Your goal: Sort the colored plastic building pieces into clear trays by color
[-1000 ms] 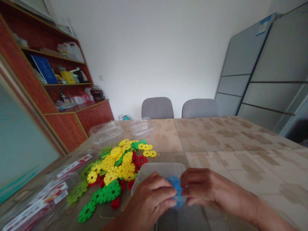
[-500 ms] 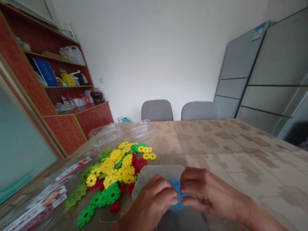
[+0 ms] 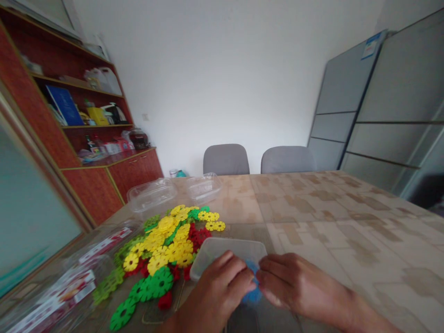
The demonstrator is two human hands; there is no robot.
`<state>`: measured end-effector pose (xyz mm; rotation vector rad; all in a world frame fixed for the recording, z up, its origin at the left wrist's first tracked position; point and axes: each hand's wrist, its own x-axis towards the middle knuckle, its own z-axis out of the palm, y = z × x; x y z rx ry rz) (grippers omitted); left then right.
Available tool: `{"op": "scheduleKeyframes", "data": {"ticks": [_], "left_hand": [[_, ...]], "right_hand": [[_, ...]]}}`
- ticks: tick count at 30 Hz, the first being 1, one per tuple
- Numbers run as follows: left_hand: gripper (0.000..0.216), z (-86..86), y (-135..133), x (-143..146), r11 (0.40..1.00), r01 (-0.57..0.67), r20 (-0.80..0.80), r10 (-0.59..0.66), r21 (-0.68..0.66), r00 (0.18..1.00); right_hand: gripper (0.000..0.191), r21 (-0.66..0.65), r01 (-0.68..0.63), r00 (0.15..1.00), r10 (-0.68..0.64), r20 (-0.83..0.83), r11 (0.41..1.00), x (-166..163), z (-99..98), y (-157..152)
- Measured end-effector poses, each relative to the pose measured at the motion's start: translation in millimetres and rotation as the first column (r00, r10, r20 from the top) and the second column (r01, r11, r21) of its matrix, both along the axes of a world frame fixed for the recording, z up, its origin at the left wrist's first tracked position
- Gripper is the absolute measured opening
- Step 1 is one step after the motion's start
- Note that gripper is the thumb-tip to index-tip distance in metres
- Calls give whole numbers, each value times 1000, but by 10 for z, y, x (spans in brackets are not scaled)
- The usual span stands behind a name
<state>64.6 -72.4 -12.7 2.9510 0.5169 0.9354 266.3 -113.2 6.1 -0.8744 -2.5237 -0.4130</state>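
pieces of blue plastic (image 3: pixel 252 295) show at the near right of the frosted, rectangular plastic box (image 3: pixel 227 247), fingertips of left hand (image 3: pixel 225 286) and right hand (image 3: pixel 294 284) seemingly pinched on them. two-handed fiddling looks the step; the next move calls for steady grip.

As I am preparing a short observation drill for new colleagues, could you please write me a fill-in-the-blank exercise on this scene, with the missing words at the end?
1. The left hand and the right hand meet at plastic pieces coloured ____.
2. In the picture, the heap of discs lies to the ____ of the frosted container.
3. Most discs on top of that heap are ____.
4. Beyond the table, the number of grey chairs visible is ____.

Missing words: blue; left; yellow; two.
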Motion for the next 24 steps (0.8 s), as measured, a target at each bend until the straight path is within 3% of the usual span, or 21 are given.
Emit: {"op": "scheduleKeyframes", "data": {"ticks": [6, 9, 17, 24], "left_hand": [[31, -20, 40, -51, 999, -22, 100, 26, -39, 995], [31, 15, 34, -87, 998, -28, 113, 35, -60, 993], [27, -4, 20, -137, 999, -30, 19, 31, -15, 999], [28, 191, 18, -188, 999, -14, -107, 17, 30, 994]], "right_hand": [[21, -205, -8, 1000, 3, -22, 979, 157, 126, 35], [22, -234, -53, 997, 38, -66, 971, 250, 205, 72], [22, -28, -85, 996, 85, 0, 996, 254, 83, 129], [31, 125, -134, 990, 140, -36, 983, 207, 119, 100]]}}
